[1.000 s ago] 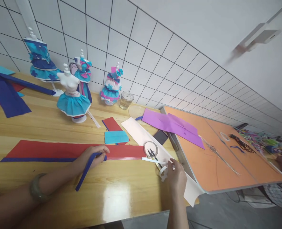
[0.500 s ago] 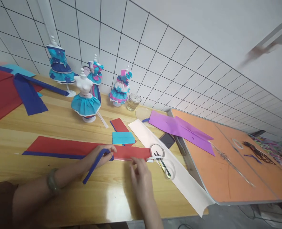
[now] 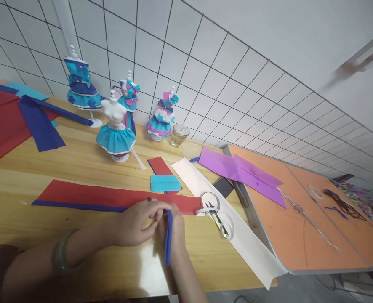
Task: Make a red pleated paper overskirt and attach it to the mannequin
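Note:
A long red strip [image 3: 88,195] with a blue lower edge [image 3: 79,206] lies across the table in front of me. Over its right part, my left hand [image 3: 140,223] and my right hand [image 3: 175,229] meet, fingers bent and fingertips together. Between them is a narrow dark-blue strip [image 3: 168,242], its free end hanging down in front of my right wrist. Both hands seem to pinch its upper end, though the fingers partly hide the grip. Just right of the hands, a roll of white tape [image 3: 209,202] rests on the red strip's end.
Dressed miniature mannequins [image 3: 115,139] stand along the tiled wall beside a glass jar [image 3: 179,135]. A turquoise piece [image 3: 165,183], a long white sheet [image 3: 249,248], a phone [image 3: 223,187] and purple sheets [image 3: 237,168] lie to the right. Red sheets [image 3: 3,122] cover the far left.
My left hand has moved right along the red strip, bringing the blue strip with it. My right hand has shifted left and up to meet it; the blue strip now hangs between them.

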{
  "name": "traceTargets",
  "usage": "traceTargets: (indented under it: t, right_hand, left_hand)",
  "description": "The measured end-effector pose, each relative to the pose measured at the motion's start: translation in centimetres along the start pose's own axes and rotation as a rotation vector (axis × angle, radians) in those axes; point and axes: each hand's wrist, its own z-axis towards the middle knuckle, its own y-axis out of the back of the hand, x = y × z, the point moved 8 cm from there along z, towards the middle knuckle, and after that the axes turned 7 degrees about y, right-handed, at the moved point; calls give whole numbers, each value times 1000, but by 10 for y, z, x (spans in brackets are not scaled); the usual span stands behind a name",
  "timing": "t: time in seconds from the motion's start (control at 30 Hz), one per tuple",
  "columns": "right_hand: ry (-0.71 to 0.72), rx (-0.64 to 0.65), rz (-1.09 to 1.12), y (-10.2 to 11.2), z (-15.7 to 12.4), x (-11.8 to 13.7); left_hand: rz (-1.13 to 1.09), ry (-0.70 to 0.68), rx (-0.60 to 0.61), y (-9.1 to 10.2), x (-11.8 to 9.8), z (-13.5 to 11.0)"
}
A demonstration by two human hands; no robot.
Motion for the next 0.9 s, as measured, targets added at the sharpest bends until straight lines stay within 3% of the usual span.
traceTargets:
  t: [0.13,0.27,0.37,0.57,0.9]
  right_hand:
    - [-47,-36,205,21,-2,-16]
    - [-274,-28,445,26,-14,-39]
    - [-339,-22,582,26,-22,-45]
    - [-370,-118,624,45,-25,-58]
    - [-425,-343,495,95,-30,-87]
  left_hand:
    - [-37,139,-48,7,36,9]
    - [92,173,-15,3,57,18]
    - [148,107,61,-5,52,21]
    - [133,41,197,-22,37,28]
    - [90,45,187,-35,32,46]
